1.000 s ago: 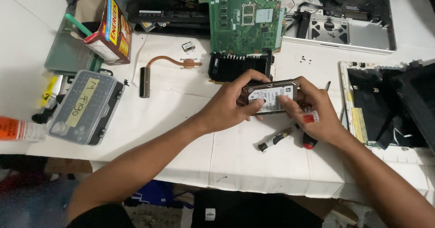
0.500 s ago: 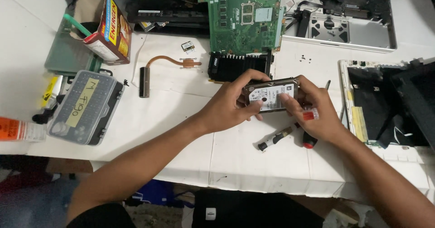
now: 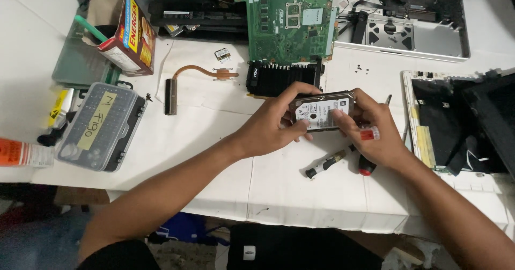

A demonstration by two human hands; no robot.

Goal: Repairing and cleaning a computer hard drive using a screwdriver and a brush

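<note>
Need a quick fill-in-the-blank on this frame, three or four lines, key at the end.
1. Both hands hold a ____ with a white label above the table.
2. The circuit board at the top is coloured ____.
3. The screwdriver lies just below the ____ hand.
4. The copper heat pipe lies ____ of the black heatsink.

Missing words: hard drive; green; right; left

Bright even overhead light, sharp focus
</note>
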